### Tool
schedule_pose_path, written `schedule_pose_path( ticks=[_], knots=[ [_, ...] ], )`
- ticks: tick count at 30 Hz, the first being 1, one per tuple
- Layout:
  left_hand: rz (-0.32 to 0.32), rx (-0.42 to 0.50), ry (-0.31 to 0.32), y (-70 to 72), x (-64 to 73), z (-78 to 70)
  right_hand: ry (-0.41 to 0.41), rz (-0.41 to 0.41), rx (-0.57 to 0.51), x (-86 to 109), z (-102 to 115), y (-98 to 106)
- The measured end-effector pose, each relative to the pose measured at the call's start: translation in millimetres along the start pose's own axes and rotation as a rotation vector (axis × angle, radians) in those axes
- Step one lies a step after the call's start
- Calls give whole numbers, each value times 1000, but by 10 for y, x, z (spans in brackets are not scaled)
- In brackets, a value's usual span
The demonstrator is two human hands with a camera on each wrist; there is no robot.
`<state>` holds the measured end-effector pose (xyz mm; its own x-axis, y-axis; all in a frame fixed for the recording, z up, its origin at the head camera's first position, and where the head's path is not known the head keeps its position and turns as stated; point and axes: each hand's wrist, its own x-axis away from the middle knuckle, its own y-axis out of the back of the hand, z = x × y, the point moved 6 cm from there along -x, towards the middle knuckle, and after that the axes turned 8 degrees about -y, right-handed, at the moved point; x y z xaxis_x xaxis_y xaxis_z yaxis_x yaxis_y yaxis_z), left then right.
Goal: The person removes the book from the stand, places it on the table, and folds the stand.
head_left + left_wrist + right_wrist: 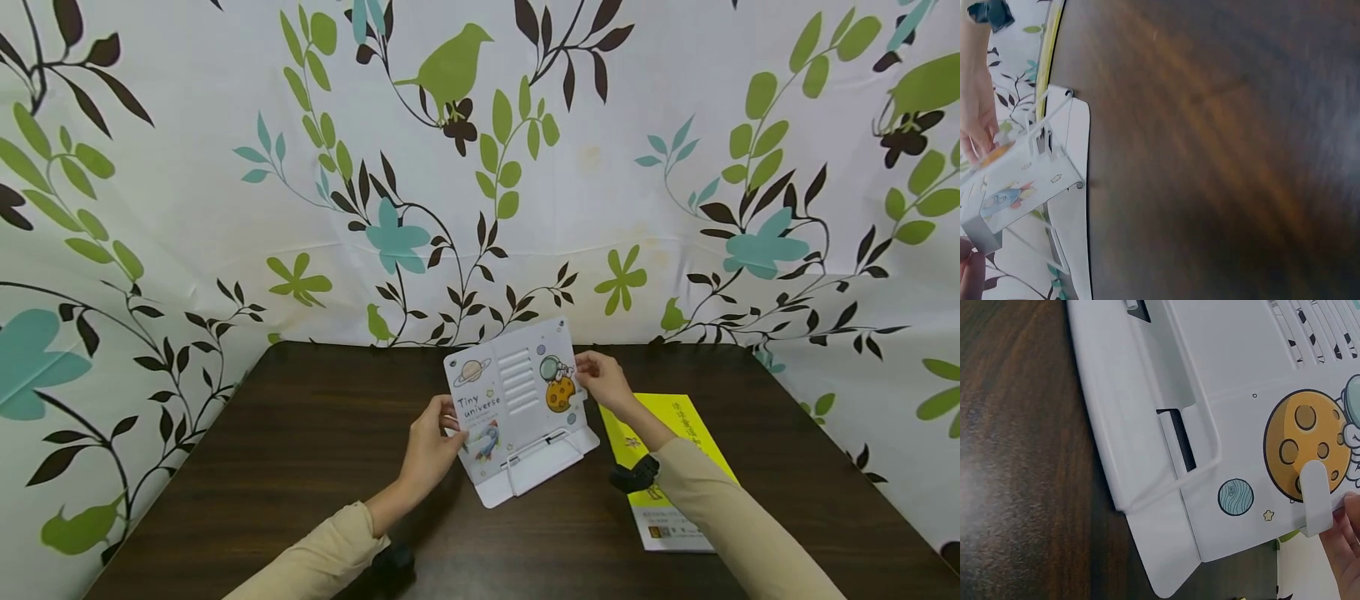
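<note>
A white book stand (517, 392) printed with "Tiny universe", a planet, a rocket and an astronaut leans back over the middle of the table, turned slightly. My left hand (429, 446) pinches its left edge, thumb in front. On the opposite edge, my right hand (606, 383) grips the side near the orange moon picture. In the right wrist view, a white page clip (1317, 494) folds over the edge beside the fingers, and a wire bracket (1213, 437) lies across the lower lip. The left wrist view shows the stand (1029, 181) from its side.
A yellow and white book (675, 417) lies on the dark wooden table (315, 433) to the right, partly beneath my right forearm. Behind the table hangs a white cloth (600, 192) patterned with leaves and birds. A black band (636, 475) circles my right wrist.
</note>
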<state>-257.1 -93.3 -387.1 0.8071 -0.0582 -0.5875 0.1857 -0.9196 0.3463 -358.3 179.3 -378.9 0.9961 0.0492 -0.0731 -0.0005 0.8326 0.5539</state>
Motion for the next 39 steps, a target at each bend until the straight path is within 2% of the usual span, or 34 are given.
schedule_pose_path(
  ticks=[10, 17, 21, 25, 27, 33, 39],
  knots=[
    [-5, 72, -1, -123, 128, -106, -3, -7, -17, -75, -9, -13],
    [25, 133, 27, -188, 176, -153, -26, -7, 0, -123, -28, -20],
    [41, 137, 5, -142, 154, -307, -13, -28, 27, -81, 6, 20],
    [58, 124, -53, -25, 86, -487, -5, -75, 25, 58, 85, 117],
    [54, 112, -67, 35, 35, -478, -29, -68, 0, 157, 111, 150],
    [60, 101, -74, 171, -177, -335, -195, 64, -125, 512, 30, 41],
    [71, 94, -101, 226, -341, -369, -335, 168, -247, 806, -133, -254]
  ],
)
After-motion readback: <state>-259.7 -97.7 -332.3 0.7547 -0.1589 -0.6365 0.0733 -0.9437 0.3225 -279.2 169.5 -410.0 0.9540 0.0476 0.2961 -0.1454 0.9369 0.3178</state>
